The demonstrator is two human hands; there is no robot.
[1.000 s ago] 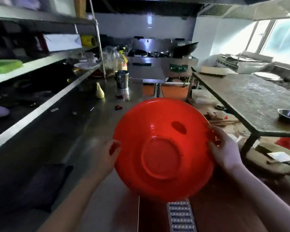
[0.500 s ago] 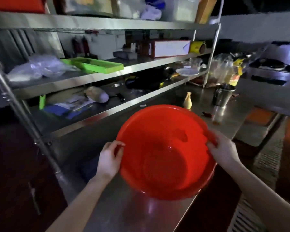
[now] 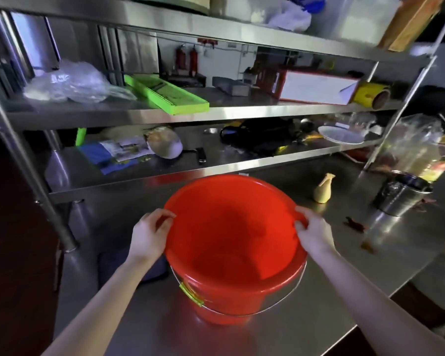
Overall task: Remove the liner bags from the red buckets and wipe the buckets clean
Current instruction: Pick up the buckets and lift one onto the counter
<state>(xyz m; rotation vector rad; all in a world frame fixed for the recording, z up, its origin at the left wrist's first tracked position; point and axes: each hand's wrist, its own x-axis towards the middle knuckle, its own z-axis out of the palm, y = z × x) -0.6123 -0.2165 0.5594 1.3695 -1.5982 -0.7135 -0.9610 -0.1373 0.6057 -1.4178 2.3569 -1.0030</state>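
A red bucket (image 3: 231, 242) stands upright on the steel counter (image 3: 319, 317) in front of me, its mouth facing up and no liner bag visible inside. Its wire handle with a green grip hangs down the near side. My left hand (image 3: 149, 232) grips the rim on the left. My right hand (image 3: 314, 232) pinches the rim on the right. A dark cloth (image 3: 149, 268) lies on the counter under my left forearm, beside the bucket.
Steel shelves (image 3: 216, 111) rise behind the counter, holding a green tray (image 3: 165, 93), a clear plastic bag (image 3: 70, 83), papers and a plate. A yellow piece (image 3: 323, 191) and a metal cup (image 3: 401, 194) sit to the right. The counter edge runs at lower right.
The bucket was held tilted with its inside facing me out in the kitchen; I turned left to the shelves and it now stands upright on the counter, both hands still on its rim.
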